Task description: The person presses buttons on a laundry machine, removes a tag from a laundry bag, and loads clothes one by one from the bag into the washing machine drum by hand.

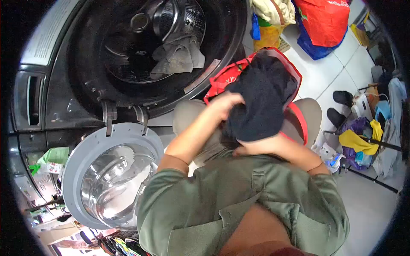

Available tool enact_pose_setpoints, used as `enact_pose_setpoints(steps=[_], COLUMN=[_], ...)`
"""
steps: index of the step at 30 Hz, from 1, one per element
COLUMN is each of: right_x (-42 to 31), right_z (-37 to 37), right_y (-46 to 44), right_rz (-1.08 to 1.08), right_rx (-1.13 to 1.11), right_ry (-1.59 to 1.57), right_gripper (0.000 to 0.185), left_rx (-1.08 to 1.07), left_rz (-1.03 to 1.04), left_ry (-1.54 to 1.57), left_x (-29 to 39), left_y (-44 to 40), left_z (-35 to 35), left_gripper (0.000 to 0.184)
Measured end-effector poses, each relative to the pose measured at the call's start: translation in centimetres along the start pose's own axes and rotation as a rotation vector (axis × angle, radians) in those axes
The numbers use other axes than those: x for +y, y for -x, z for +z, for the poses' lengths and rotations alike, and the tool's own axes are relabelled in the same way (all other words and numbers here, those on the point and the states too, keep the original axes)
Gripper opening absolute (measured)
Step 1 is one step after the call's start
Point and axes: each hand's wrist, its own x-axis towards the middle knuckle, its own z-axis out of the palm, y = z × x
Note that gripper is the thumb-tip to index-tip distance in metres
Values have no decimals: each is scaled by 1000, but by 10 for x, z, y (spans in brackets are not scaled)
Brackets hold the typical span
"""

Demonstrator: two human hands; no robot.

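Observation:
A bundle of black cloth (258, 113) lies between my hands, its upper part over the opening of a red bag (295, 72). My left hand (227, 106) is at the cloth's left edge, fingers curled against it and partly blurred. Below the bundle, my right hand (256, 146) reaches in from the right and presses on its lower edge, fingers bent and partly hidden. To the upper left, a grey cloth (181, 55) rests inside the open drum of a dark washing machine (55, 100). The machine's round glass door (73, 183) hangs open at the lower left.
A red and blue bag (324, 21) and a yellow bag with light cloth (269, 34) stand at the top. Black slippers (337, 115) lie on the tiled floor at right, beside a rack (376, 143) with yellow and purple items.

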Motion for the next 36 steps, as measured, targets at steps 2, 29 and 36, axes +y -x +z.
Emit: enact_pose_setpoints(steps=[2, 29, 36], right_x=[11, 230, 109], right_z=[-11, -106, -162], right_y=[5, 49, -33], right_rz=[52, 333, -145], right_rx=[220, 1167, 911], right_ry=[-618, -1197, -1529], right_gripper=[52, 19, 9], left_rx=[349, 436, -411], left_rz=[149, 751, 850], left_ry=[-468, -460, 404], left_x=[64, 103, 147], left_y=[7, -38, 19], left_z=[-38, -32, -12], left_gripper=[17, 24, 42])
